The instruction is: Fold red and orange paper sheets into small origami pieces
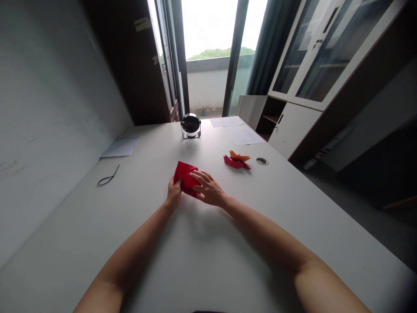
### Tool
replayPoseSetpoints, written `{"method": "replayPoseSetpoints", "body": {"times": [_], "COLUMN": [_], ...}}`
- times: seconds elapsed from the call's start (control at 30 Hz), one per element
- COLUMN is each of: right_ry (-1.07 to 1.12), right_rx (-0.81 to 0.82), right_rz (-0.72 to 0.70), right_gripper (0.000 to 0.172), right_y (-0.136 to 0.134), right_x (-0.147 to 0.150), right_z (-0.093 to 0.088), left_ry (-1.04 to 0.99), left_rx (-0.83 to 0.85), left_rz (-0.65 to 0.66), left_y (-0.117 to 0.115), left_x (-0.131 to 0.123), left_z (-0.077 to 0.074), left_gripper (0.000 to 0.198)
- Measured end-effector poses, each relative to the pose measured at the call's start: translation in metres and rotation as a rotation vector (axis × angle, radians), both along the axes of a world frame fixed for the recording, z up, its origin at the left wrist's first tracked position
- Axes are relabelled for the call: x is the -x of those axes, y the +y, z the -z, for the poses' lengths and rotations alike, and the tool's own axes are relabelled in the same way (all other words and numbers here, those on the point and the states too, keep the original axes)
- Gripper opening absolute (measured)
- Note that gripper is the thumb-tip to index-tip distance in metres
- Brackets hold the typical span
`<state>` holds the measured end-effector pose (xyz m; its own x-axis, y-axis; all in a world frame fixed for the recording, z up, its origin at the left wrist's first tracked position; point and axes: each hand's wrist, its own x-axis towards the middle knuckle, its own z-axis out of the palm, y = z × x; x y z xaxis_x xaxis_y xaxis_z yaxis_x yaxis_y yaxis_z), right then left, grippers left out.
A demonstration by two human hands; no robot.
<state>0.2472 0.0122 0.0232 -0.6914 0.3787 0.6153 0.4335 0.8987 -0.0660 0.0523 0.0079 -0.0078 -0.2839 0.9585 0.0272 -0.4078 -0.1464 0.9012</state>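
Pinching the near-left edge of the red paper (pixel 186 177) with the left hand (pixel 174 191), fingers curled shut on it; paper lying mid-tabletop (pixel 228 243), partly folded, far corner lifted a little. Pressing on its right side with the right hand (pixel 208 189), open and flat, fingers spread, gripping nothing.

Likely risks, left to right:
- a small tear from too hard a pull at the pinched edge
- a crooked crease from any sliding of the flat hand
- a layer springing up under too light a press
- a forearm sweep into the folded red and orange pieces (pixel 237 160), near on the right beside a round cable hole (pixel 261 161)

Finding no brand or label to read: print on the left sheet (pixel 121 146) too faint, round silver device (pixel 190 125) unmarked from here, far sheets (pixel 243 134) too small to make out
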Motion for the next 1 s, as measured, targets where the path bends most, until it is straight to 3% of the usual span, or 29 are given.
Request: {"method": "replayPoseSetpoints", "body": {"times": [0.2, 0.37, 0.53, 0.83, 1.0], "right_ry": [-0.005, 0.088, 0.088, -0.055, 0.024], "right_rx": [-0.021, 0.059, 0.052, -0.001, 0.173], "right_rz": [0.004, 0.054, -0.010, -0.233, -0.177], "right_gripper": [0.018, 0.020, 0.020, 0.021, 0.018], "right_y": [0.001, 0.001, -0.005, -0.018, -0.021], "right_x": [0.002, 0.000, -0.001, 0.009, 0.010], "right_z": [0.003, 0.002, -0.006, -0.011, -0.008], "left_ry": [0.097, 0.257, 0.148, 0.000, -0.038], "left_rx": [-0.014, -0.021, -0.013, 0.004, 0.000], "left_rz": [0.073, 0.121, 0.063, -0.086, -0.038], "left_y": [-0.003, -0.012, -0.012, -0.003, -0.002], "left_x": [0.002, -0.002, -0.005, -0.001, 0.002], "left_z": [0.001, -0.005, -0.010, -0.003, -0.001], "left_gripper": [0.034, 0.029, 0.026, 0.027, 0.029]}}
